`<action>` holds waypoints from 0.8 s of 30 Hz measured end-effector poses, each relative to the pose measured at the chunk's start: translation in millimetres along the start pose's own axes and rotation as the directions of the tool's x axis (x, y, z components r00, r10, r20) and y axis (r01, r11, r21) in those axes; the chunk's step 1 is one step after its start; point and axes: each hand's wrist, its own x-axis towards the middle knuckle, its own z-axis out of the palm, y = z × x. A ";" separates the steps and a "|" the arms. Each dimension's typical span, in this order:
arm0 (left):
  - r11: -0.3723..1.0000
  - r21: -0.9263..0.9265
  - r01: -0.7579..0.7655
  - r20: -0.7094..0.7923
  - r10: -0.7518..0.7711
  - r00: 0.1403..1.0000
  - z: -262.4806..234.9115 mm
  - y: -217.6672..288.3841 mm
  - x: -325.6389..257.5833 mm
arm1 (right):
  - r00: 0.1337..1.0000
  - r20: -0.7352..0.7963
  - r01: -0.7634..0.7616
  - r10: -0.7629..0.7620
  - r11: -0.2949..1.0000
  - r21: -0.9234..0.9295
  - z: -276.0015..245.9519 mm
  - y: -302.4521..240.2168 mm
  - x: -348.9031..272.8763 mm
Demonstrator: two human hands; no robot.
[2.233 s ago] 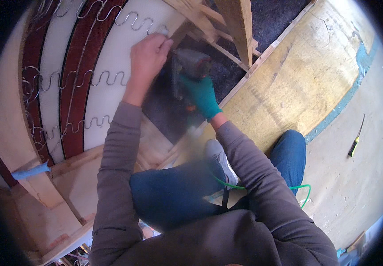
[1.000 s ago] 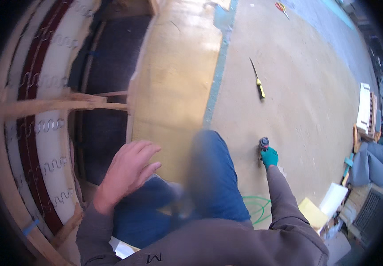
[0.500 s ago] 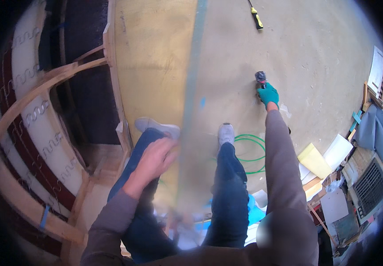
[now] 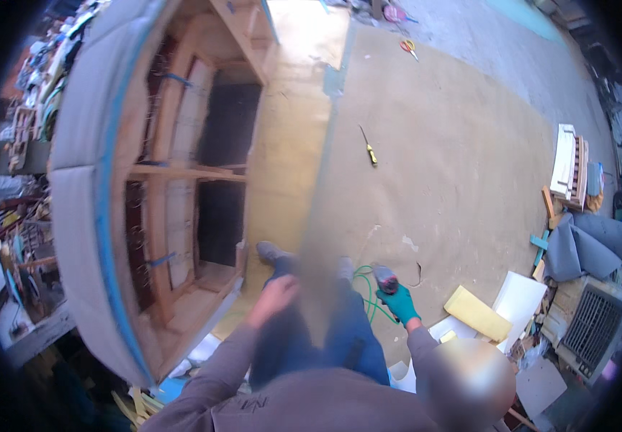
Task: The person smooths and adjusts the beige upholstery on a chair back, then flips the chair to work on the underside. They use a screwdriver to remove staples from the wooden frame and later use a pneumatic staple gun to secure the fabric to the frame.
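Observation:
My left hand (image 4: 280,293), bare and slightly blurred, hangs over my left thigh with its fingers loosely extended and nothing in them. A teal glove covers my right hand (image 4: 399,304), which is closed around a dark grey and red power tool (image 4: 386,279); its exact kind is unclear. Beside the tool, a green hose (image 4: 363,272) lies in loops on the floor covering by my right foot. Farther ahead on the brown sheet is a yellow and black screwdriver (image 4: 371,155).
At left stands a padded wooden sofa frame (image 4: 188,171) with blue edging. Yellow-handled scissors (image 4: 408,47) lie far ahead. To the right are a yellow foam block (image 4: 477,313), white sheets, grey fabric (image 4: 586,246), wood scraps and a grilled appliance (image 4: 592,324).
My right hand has drawn back toward my body with the tool. The view has shifted, showing more of the sofa frame and floor ahead. My left hand stays near my thigh.

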 end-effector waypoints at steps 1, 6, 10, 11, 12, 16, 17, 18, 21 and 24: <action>1.000 -0.028 0.002 -0.034 -0.003 0.999 -18.3 20.7 -11.5 | 0.992 -0.002 -0.129 0.130 0.989 0.075 -12.6 6.4 -22.3; 0.999 0.005 0.043 -0.193 -0.041 0.980 -97.6 68.8 -55.1 | 0.901 -0.345 0.013 0.263 0.778 0.628 -41.0 50.3 -59.9; 0.992 0.105 0.071 -0.262 -0.041 0.964 -154.7 86.0 -90.7 | 0.810 -0.148 -0.211 0.568 0.517 0.829 -76.3 89.2 -47.1; 0.991 0.123 0.051 -0.279 -0.015 0.960 -170.6 95.9 -93.9 | 0.802 -0.122 -0.212 0.585 0.470 0.857 -84.6 96.1 -40.1; 0.988 0.134 -0.079 -0.353 0.122 0.928 -186.4 110.7 -88.7 | 0.830 -0.093 -0.207 0.549 0.460 0.864 -95.4 100.9 -35.3; 0.922 0.147 -0.359 -0.571 0.375 0.730 -266.4 188.0 -71.5 | 0.873 -0.131 -0.220 0.471 0.618 0.755 -133.3 71.3 -14.3; 0.883 0.205 -0.422 -0.609 0.453 0.651 -292.1 207.9 -60.6 | 0.875 -0.198 -0.205 0.441 0.708 0.676 -139.1 47.4 -3.7; 0.841 0.266 -0.471 -0.645 0.518 0.562 -316.7 224.5 -53.0 | 0.877 -0.267 -0.184 0.399 0.793 0.580 -144.4 19.7 3.8; 0.811 0.521 -0.266 -0.731 0.585 0.351 -378.3 247.8 -38.9 | 0.951 -0.246 -0.116 0.189 0.951 0.286 -155.0 -75.3 12.3; 0.841 0.534 0.087 -0.823 0.494 0.280 -403.7 241.7 -24.6 | 0.966 -0.234 -0.112 0.114 0.993 0.022 -157.4 -164.6 12.2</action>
